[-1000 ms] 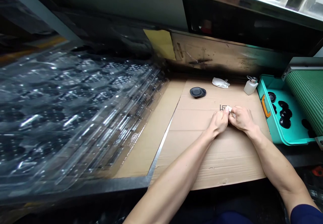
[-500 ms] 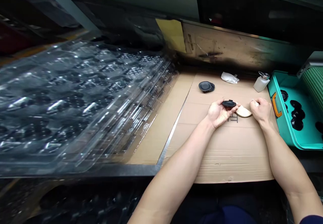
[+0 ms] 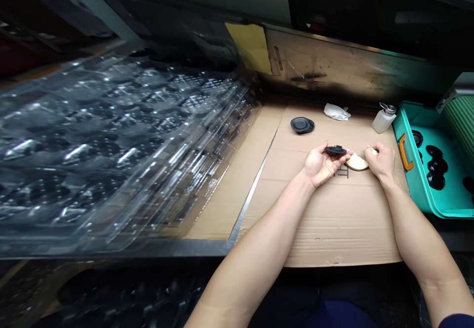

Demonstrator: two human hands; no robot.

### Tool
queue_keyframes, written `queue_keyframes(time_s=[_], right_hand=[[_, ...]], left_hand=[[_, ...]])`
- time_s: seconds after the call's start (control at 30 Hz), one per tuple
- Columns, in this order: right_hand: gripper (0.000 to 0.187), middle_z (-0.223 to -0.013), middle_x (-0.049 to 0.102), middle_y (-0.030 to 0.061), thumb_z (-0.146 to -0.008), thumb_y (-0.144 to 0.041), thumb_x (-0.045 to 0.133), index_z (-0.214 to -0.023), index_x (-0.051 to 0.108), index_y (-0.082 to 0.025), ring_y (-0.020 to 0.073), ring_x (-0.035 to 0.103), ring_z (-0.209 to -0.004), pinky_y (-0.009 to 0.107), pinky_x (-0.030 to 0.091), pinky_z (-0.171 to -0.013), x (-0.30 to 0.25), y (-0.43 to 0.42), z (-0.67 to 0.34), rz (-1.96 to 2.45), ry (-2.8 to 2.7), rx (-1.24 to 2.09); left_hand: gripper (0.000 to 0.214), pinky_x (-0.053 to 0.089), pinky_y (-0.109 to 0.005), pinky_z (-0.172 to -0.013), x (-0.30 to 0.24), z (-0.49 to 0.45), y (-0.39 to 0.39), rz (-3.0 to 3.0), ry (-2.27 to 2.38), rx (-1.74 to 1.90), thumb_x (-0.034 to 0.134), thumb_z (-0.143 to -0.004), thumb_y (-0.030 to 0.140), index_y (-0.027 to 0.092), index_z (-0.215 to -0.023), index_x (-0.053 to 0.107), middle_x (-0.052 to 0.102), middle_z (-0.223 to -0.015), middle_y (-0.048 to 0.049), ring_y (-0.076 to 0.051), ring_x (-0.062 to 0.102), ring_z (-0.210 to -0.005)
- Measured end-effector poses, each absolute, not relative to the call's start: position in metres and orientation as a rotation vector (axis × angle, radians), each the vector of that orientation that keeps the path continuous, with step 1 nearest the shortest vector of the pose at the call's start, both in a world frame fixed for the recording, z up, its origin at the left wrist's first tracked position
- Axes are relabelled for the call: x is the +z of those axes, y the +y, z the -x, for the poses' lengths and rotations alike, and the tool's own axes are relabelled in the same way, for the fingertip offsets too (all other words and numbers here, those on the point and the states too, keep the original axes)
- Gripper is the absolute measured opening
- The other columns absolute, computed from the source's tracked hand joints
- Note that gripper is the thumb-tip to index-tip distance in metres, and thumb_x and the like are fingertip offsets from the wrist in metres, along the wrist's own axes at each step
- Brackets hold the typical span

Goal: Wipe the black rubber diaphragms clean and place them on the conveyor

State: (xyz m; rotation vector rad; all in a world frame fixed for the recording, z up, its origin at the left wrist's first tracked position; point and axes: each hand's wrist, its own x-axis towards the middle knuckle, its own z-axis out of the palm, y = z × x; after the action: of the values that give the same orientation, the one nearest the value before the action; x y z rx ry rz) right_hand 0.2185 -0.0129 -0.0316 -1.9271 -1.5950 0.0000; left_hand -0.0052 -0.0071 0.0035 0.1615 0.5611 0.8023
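My left hand (image 3: 321, 166), palm up, pinches a round black plastic cap (image 3: 336, 150) between thumb and fingers, its small tab at the top. To its right, my right hand (image 3: 381, 161) is closed around a small piece of white cloth (image 3: 373, 151), most of which the fingers hide. Between the two hands a cream-coloured round pad (image 3: 356, 162) lies on the cardboard sheet (image 3: 333, 224), partly covered by my left fingertips. Farther back, a few more black caps (image 3: 302, 125) lie overlapping on the cardboard.
Stacked clear plastic trays (image 3: 122, 135) fill the left side. A crumpled white wipe (image 3: 336, 112) and a pump bottle (image 3: 384, 120) stand at the back. On the right is a teal bin (image 3: 425, 197) with an orange handle, holding several black parts (image 3: 437, 166).
My right hand has shifted very slightly left. The black cap stays in my left hand, and the other things lie as before.
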Motion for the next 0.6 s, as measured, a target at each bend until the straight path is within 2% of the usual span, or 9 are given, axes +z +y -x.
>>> queue_keyframes(time_s=[0.13,0.27,0.37,0.6], right_hand=[[0.027,-0.077,0.074,0.0068,-0.087,-0.041,0.054,-0.074,0.068,-0.022,0.0218,0.063,-0.072,0.031,0.041,-0.069,-0.0344,-0.0116,-0.2195,1.931,-1.597,0.008],[0.028,-0.076,0.073,0.0059,-0.088,-0.042,0.053,-0.076,0.069,-0.022,0.0210,0.062,-0.072,0.031,0.042,-0.069,-0.0348,-0.0115,-0.2186,1.934,-1.597,0.032],[0.028,-0.075,0.072,0.0058,-0.087,-0.042,0.052,-0.075,0.068,-0.022,0.0206,0.061,-0.071,0.030,0.042,-0.068,-0.0327,-0.0123,-0.2162,1.952,-1.587,0.042],[0.024,-0.078,0.073,0.0055,-0.086,-0.041,0.056,-0.075,0.068,-0.022,0.0212,0.062,-0.072,0.030,0.041,-0.066,-0.0319,-0.0128,-0.2149,1.956,-1.546,0.091]], left_hand=[[0.055,0.064,-0.028,-0.065,0.0044,0.0061,-0.0082,-0.181,0.553,0.808,0.028,-0.110,0.042,0.000,-0.129,0.059,0.074,-0.110,-0.0267,-0.022,0.076,-0.078],[0.045,0.063,-0.027,-0.068,0.0061,0.0081,-0.0099,-0.237,0.511,0.849,0.039,-0.108,0.045,0.008,-0.116,0.064,0.074,-0.114,-0.0228,-0.023,0.077,-0.090],[0.039,0.060,-0.025,-0.065,0.0061,0.0097,-0.0106,-0.277,0.476,0.856,0.045,-0.107,0.043,0.011,-0.117,0.065,0.073,-0.122,-0.0220,-0.024,0.077,-0.094],[0.045,0.057,-0.029,-0.065,0.0045,0.0121,-0.0116,-0.335,0.419,0.845,0.036,-0.107,0.044,0.015,-0.125,0.066,0.072,-0.128,-0.0200,-0.024,0.076,-0.092]])
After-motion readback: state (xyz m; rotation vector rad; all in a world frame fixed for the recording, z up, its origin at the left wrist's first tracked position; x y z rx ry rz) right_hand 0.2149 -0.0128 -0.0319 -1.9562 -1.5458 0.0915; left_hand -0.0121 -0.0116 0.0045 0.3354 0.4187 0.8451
